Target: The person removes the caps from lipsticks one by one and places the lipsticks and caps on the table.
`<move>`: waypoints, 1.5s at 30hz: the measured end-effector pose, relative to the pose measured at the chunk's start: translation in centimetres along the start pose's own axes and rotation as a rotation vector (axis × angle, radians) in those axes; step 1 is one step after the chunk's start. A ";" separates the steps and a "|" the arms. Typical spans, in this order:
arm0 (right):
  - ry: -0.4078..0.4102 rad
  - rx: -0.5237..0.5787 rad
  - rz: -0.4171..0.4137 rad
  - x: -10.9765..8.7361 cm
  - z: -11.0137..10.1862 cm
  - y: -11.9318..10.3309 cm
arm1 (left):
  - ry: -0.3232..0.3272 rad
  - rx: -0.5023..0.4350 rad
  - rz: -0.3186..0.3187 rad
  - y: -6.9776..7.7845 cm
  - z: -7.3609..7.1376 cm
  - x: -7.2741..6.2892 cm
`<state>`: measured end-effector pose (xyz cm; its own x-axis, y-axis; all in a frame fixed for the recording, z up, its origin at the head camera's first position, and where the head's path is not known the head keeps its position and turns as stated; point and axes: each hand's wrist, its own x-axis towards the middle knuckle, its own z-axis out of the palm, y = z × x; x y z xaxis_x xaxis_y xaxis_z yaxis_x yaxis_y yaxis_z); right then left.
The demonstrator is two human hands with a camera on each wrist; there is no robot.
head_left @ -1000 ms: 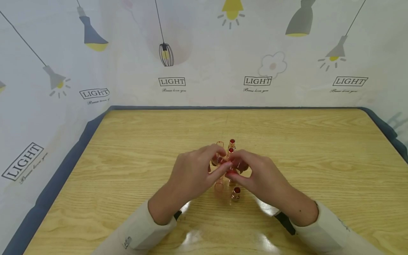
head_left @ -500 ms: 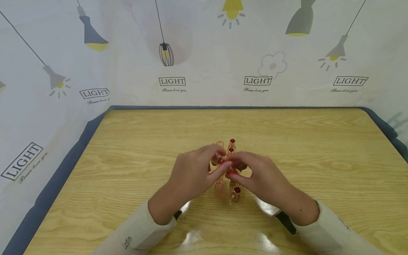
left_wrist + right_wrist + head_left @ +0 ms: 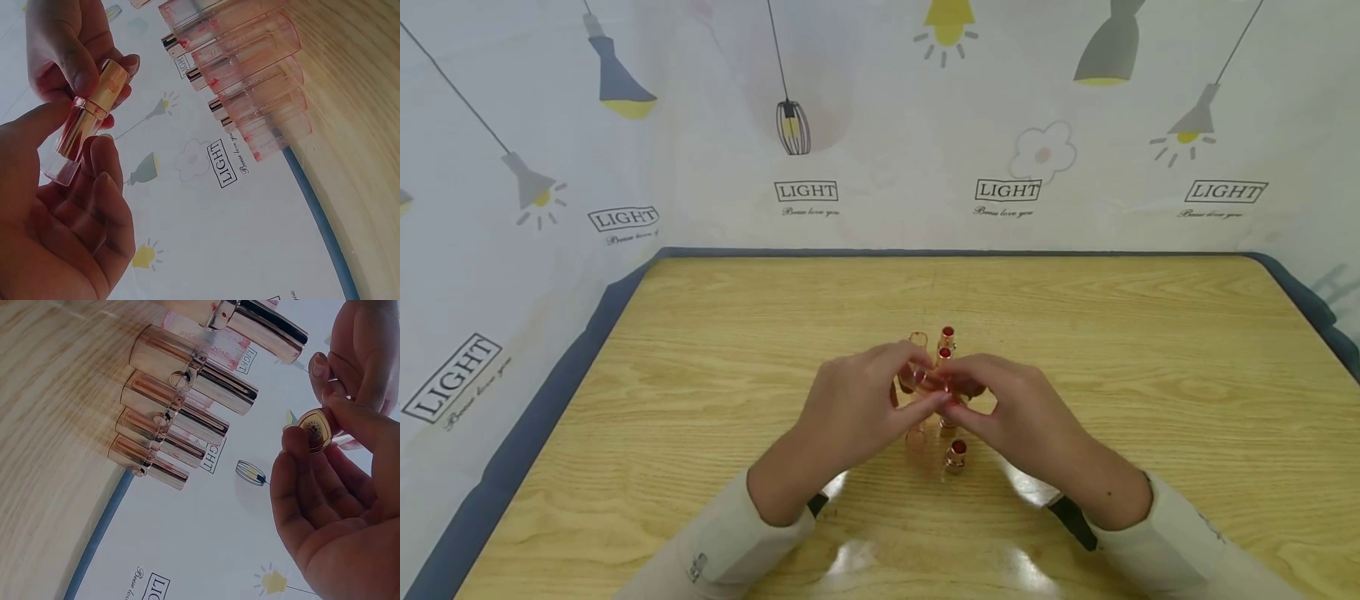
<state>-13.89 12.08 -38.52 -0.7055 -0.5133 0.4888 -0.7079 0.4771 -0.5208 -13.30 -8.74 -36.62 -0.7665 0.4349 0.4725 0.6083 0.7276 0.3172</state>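
Note:
Between both hands, fingertip to fingertip, is a lipstick [image 3: 81, 128] with a gold body and a clear pinkish cap [image 3: 59, 172] around one end. My left hand [image 3: 857, 396] pinches it at the cap side. The gold base [image 3: 315, 430], its round label facing the right wrist camera, is pinched by my right hand [image 3: 1026, 400]. In the head view fingers hide most of this lipstick. Under and around the hands stand uncapped gold lipsticks [image 3: 956, 455] in a row. Clear pink caps [image 3: 250, 56] form a second row to their left.
A wood-grain table [image 3: 737, 317] carries both rows, which run away from the person. Behind it a white cloth [image 3: 895, 217] printed with lamps hangs past the table's dark blue edge [image 3: 1075, 252].
Both thumbs have shifted slightly and now meet closer together at the lipstick. The arms and the standing rows look the same.

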 end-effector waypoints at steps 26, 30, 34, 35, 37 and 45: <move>-0.056 -0.022 0.067 0.1 -0.6 0.1 | -0.022 -0.007 -0.008 -0.3 -0.8 0.0; -0.061 -0.037 0.082 0.1 -0.7 0.2 | -0.005 -0.014 0.004 -0.2 -0.8 0.2; -0.068 -0.038 0.092 0.1 -0.8 0.2 | -0.020 -0.027 -0.017 -0.2 -1.0 0.3; -0.071 -0.038 0.097 0.1 -0.8 0.2 | -0.026 -0.030 -0.025 -0.2 -1.0 0.3; -0.076 -0.038 0.105 0.1 -0.8 0.2 | -0.036 -0.036 -0.031 -0.2 -1.1 0.3; -0.075 -0.051 0.124 0.2 -0.9 0.4 | -0.051 -0.029 -0.008 -0.3 -1.6 0.4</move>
<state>-14.33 12.74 -37.98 -0.7842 -0.4995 0.3680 -0.6179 0.5747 -0.5366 -13.40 -9.64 -35.19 -0.7804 0.4560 0.4279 0.6072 0.7159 0.3445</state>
